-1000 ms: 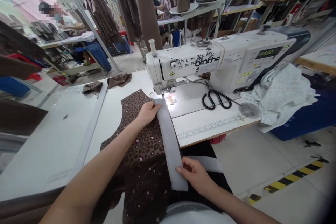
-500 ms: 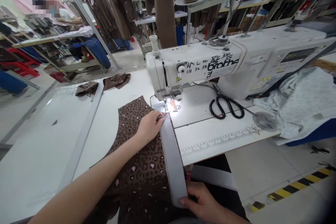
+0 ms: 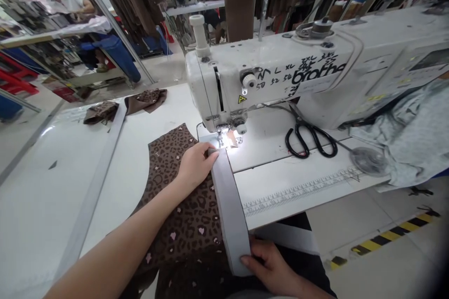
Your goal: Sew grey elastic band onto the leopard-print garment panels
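Note:
A brown leopard-print fabric piece (image 3: 196,215) lies on the machine table and hangs over its front edge. Along its right edge runs a grey strip (image 3: 229,205), its top end at the lit presser foot (image 3: 220,138) of the white sewing machine (image 3: 217,74). My left hand (image 3: 196,161) pinches the strip's upper end together with the fabric, just in front of the foot. Lower down, my right hand (image 3: 268,261) grips the strip's lower part, thumb on top and fingers behind it. Both hands are closed.
Black-handled scissors (image 3: 310,138) lie under the machine arm, right of the needle. A ruler scale (image 3: 298,191) runs along the table's front. Pale cloth (image 3: 421,135) is heaped at right. Leopard-print scraps (image 3: 147,100) and another grey strip (image 3: 93,196) lie left. A person (image 3: 72,0) sits behind.
The view has moved closer to the machine, which appears larger. Both hands keep their grips on the strip, and the strip's upper end remains at the presser foot.

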Action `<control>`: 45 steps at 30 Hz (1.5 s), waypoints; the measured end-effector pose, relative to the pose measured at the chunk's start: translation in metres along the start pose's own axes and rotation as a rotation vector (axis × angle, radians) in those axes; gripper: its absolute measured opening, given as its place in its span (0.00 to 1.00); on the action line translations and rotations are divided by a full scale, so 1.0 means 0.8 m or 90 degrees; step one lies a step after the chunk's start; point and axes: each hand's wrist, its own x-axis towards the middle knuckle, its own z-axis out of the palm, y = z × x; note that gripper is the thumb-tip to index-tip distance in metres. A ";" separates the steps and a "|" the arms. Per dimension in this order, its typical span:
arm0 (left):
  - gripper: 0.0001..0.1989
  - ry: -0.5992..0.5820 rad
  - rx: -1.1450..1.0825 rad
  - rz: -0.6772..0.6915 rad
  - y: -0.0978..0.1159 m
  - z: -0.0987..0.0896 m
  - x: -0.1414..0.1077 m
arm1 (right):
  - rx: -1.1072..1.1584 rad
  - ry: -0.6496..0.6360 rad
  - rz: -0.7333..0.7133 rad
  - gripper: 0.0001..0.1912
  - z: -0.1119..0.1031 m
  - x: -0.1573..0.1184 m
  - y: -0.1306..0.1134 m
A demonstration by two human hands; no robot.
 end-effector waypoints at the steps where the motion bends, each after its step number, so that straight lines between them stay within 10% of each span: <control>1: 0.09 0.002 0.003 0.003 0.000 0.001 0.000 | 0.000 0.001 -0.002 0.21 0.000 0.001 -0.001; 10: 0.08 0.114 0.206 0.205 0.002 0.009 -0.007 | 0.005 -0.017 -0.008 0.17 -0.004 0.008 -0.012; 14: 0.11 -0.023 0.293 0.339 0.004 0.009 -0.013 | 0.010 -0.027 -0.035 0.16 -0.004 0.009 -0.012; 45: 0.18 -0.045 0.161 0.262 -0.005 0.007 -0.011 | -0.088 0.028 -0.054 0.16 -0.018 0.030 -0.020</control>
